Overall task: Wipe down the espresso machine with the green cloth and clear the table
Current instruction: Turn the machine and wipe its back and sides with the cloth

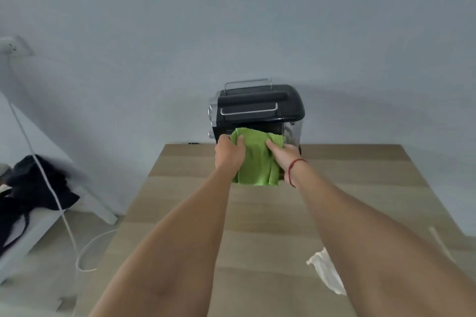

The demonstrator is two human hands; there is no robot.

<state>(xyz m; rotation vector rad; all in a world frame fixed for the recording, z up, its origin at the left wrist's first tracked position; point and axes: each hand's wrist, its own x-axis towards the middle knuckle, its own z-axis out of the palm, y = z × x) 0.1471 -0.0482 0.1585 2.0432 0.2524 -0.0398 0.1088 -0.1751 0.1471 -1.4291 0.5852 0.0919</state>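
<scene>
Head-worn view, facing forward-down, table (260, 213) seemingly near

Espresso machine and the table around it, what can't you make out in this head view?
Machine front, head view: hidden by the cloth and by the left hand and right hand gripping it.
White scrap on the table, head view: partly under the right forearm, so unidentifiable.
Dark heap at left, head view: blurred and cut by the frame edge.
</scene>
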